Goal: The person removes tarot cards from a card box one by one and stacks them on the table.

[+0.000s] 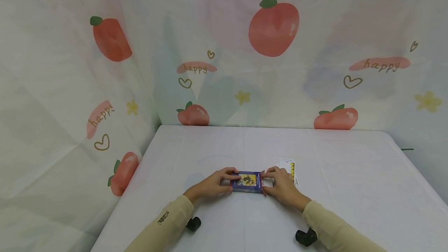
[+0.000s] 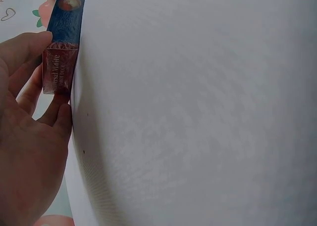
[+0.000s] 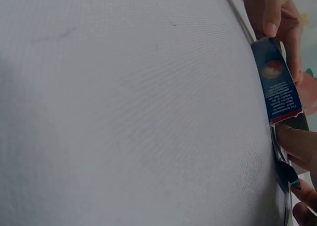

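Observation:
A blue tarot card box (image 1: 247, 182) with a yellow picture on top lies flat at the middle of the table. My left hand (image 1: 216, 182) grips its left end, thumb at the near side and fingers over the top. In the left wrist view, the red end of the box (image 2: 60, 71) reads "Tarot Deck". The right end is open, its torn-looking flap (image 3: 287, 174) folded out. There my right hand (image 1: 284, 188) pinches a stack of cards (image 1: 267, 182) that sticks partly out of the box. The rest of the stack is hidden inside.
Several loose white cards with a yellow pattern (image 1: 287, 165) lie just behind my right hand, partly covered by it. A white cloth covers the table (image 1: 210, 143). Black wrist mounts (image 1: 306, 237) hang under both sleeves. A fruit-printed curtain (image 1: 224, 49) stands behind and at the left.

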